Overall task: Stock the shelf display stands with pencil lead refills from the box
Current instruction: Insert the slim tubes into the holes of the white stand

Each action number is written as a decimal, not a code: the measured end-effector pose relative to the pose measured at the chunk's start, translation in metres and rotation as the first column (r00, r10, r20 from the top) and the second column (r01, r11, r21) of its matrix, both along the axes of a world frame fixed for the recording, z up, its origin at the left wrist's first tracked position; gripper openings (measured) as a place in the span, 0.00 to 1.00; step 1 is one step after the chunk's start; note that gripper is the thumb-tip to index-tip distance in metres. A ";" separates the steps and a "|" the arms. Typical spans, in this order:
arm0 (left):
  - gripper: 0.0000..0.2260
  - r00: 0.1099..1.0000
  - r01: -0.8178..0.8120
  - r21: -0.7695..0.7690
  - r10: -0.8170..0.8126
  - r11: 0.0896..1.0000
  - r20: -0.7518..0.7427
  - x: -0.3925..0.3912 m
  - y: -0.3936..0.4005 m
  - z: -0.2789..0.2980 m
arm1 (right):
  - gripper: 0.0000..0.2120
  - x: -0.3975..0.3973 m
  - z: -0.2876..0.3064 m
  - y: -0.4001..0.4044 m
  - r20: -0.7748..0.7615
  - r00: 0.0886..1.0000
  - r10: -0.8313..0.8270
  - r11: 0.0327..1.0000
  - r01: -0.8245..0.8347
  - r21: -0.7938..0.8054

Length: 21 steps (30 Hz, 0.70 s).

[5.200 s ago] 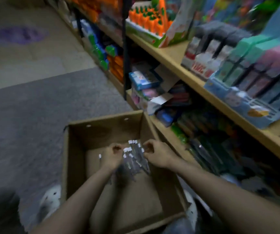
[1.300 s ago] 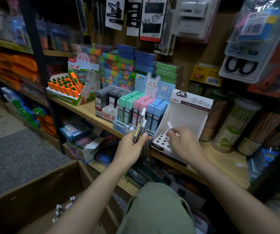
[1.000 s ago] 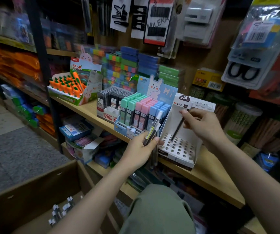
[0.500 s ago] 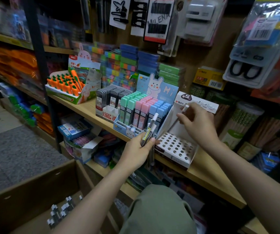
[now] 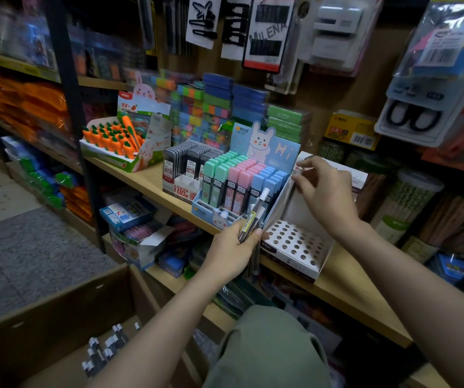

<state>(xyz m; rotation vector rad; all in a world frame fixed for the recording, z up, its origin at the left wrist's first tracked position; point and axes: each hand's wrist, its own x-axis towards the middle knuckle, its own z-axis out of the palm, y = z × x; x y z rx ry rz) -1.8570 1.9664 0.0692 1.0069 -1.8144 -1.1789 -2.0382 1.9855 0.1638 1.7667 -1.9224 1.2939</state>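
Arms: both of my forearms are bare, no sleeves in view.
Left hand (image 5: 229, 254): no glove, ring or watch.
Right hand (image 5: 326, 195): likewise bare.
Trousers (image 5: 267, 351): olive-green cloth over my raised knee.

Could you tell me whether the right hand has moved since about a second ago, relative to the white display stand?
Yes. The right hand has shifted toward the white display stand's upper left edge.
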 end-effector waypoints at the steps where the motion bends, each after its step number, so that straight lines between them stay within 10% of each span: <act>1: 0.09 1.000 0.002 -0.004 -0.002 1.000 -0.001 0.000 0.001 0.000 | 0.11 -0.001 0.001 0.000 0.006 1.000 -0.015 1.000 0.015 0.000; 21: 0.15 0.998 -0.054 -0.014 0.054 0.998 0.037 0.000 0.007 0.010 | 0.09 0.000 -0.011 -0.008 -0.242 0.968 -0.063 0.998 0.064 -0.002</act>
